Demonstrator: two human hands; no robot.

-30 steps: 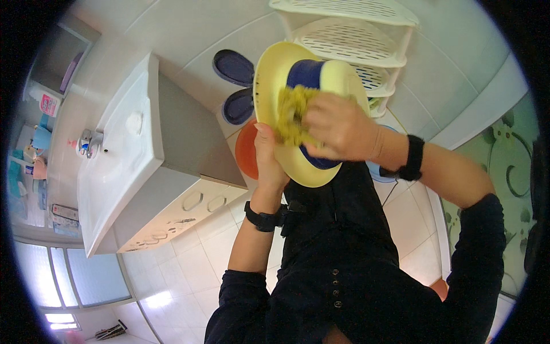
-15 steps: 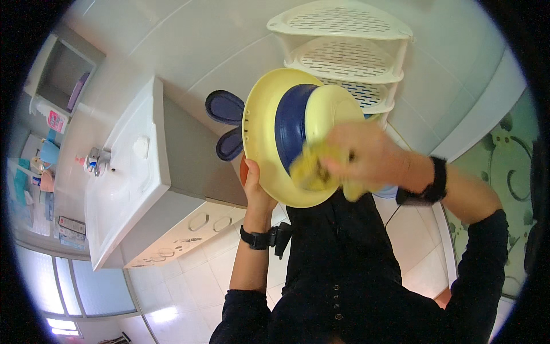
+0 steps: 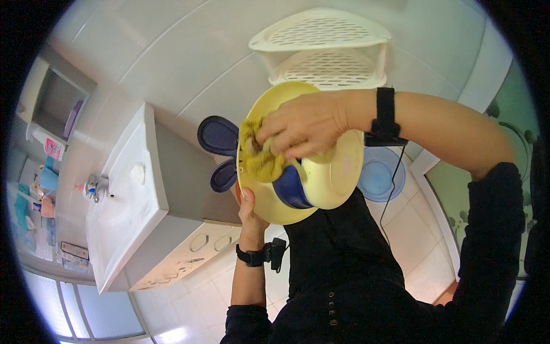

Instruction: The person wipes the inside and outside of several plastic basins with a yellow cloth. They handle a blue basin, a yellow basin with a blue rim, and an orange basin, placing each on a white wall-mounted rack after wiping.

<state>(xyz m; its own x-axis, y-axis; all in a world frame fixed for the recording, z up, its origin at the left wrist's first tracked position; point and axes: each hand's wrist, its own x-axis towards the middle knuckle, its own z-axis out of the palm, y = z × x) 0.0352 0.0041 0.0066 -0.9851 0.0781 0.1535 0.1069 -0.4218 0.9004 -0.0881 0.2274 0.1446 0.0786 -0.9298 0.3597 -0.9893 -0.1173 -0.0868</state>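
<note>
A yellow plastic basin [image 3: 339, 180] with a dark blue band and two dark blue ear-shaped loops is held up on its side, its pale underside toward the right. My left hand [image 3: 251, 211] grips the lower left of its rim, the thumb lying on the outer face and the fingers hidden behind. In my right hand [image 3: 309, 123] is a crumpled yellow-green cloth [image 3: 264, 163], pressed against the rim near the ears. Both wrists wear black straps.
To the left is a white washbasin [image 3: 129, 200] with a metal tap [image 3: 94, 189], set on a grey cabinet. A white slotted corner rack [image 3: 326, 34] stands ahead. On the tiled floor at right sits a light blue tub [image 3: 381, 175], with a dark cord hanging across it.
My right hand has moved the cloth up and left, from the basin's underside and blue band to its rim near the ears. The left hand keeps its hold.
</note>
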